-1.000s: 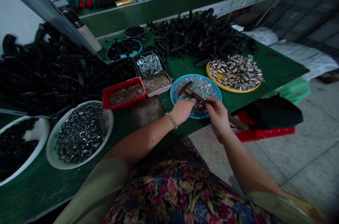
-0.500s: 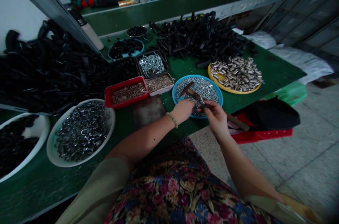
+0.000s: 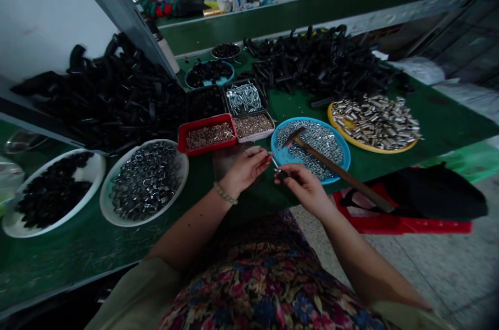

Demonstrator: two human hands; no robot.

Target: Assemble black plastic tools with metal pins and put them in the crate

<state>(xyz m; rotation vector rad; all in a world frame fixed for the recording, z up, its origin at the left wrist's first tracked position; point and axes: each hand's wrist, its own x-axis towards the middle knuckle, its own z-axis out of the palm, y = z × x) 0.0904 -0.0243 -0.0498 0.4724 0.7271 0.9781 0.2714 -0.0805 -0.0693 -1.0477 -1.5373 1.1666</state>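
Green table [image 3: 440, 119] is taking up most of the view, its near edge running just in front of the person's lap. 2 big heaps of black parts are crowding it: L heap [image 3: 117, 96] is leaning by the metal post, R heap [image 3: 312, 62] is spreading along the back. Green top is showing btw R heap & the trays in front, plus a wider patch toward the far R corner.

Red crate [image 3: 429, 227] w/ a black bag [image 3: 440, 192] on it is sitting just off the near R edge. Yellow tray [image 3: 370, 147] of metal sleeves is lying nr that edge; white bowl [image 3: 181, 169] of metal rings is standing well over to the L. Blue tray [image 3: 280, 156] of small metal pcs is sitting btw them, its near rim close to the table edge. Hammer [image 3: 331, 161] is resting head-down in it, handle crossing the rim & overhanging the edge toward the crate. Red tray [image 3: 208, 148] of coppery pins is lying up-L of the hands.

R hand [image 3: 306, 184] is gripping a black fitting [image 3: 281, 175] btw thumb & fingers, by the blue rim. L hand's [image 3: 247, 169] fingertips are sitting pinched together nr the tip of a silver pin [image 3: 274, 162] that's poking out of the fitting; can't tell if they're holding anything, too small.
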